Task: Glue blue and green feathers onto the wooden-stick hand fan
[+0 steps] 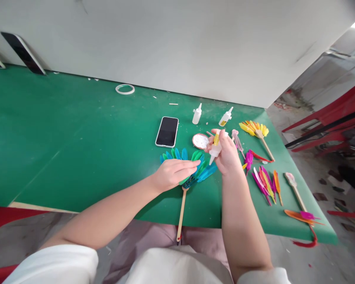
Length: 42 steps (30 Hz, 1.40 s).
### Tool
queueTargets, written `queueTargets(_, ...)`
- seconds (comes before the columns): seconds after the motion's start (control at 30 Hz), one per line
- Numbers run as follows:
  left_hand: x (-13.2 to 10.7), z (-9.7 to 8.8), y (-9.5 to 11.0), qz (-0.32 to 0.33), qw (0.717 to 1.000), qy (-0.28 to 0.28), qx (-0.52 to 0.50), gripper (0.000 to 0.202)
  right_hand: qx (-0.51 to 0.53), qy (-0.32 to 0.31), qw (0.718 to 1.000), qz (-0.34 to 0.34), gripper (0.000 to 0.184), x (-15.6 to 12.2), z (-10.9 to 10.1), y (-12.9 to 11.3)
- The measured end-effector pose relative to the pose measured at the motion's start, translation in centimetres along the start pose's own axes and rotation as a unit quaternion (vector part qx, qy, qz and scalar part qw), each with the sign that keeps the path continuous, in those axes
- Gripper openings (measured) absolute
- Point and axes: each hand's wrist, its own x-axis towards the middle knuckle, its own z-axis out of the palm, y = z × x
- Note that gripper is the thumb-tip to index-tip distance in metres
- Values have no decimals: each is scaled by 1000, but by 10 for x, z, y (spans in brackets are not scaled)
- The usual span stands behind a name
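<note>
A feather fan [182, 211] with blue and green feathers and a wooden handle lies in front of me, its handle reaching past the table's near edge. My left hand [176, 173] stretches its fingers out flat over the feathers and hides some of them. Whether it touches them I cannot tell. In my right hand [227, 152] is a white glue bottle [215, 152] with a yellow label, held nozzle down beside the fan's right-hand feathers.
Behind the fan lie a phone [167, 132], a small round dish [200, 141] and two more glue bottles [197, 114]. To the right are a yellow feather fan [257, 130], loose feathers [266, 183] and a wooden stick [297, 191]. A tape ring [125, 89] sits near the white wall.
</note>
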Motion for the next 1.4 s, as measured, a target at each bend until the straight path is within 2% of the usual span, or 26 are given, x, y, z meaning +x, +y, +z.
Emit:
queueTargets(0.13, -1, 0, -2, -3, 1000, 5, -7, 17, 8, -9, 998, 65, 63, 0, 4, -3)
queueTargets(0.3, -2, -1, -3, -8, 1000, 10, -8, 18, 6, -3, 998, 60, 73, 0, 6, -5)
queueTargets(0.47, -3, -1, -3, -12, 1000, 10, -2, 18, -17, 12, 999, 33, 73, 0, 7, -5)
queueTargets(0.77, -3, -2, -6, -16, 1000, 12, -3, 18, -37, -28, 999, -16, 70, -4, 10, -3)
queueTargets(1.0, -3, -3, -6, -39, 999, 3, -12, 19, -61, -26, 997, -34, 73, -3, 19, 2)
queueTargets(1.2, -4, -1, -9, -34, 999, 22, -13, 17, -74, -2, 992, -103, 71, -1, 15, 3)
queueTargets(1.4, -3, -2, -9, -35, 999, 14, -12, 17, -73, 0, 993, -92, 75, 1, 12, 1)
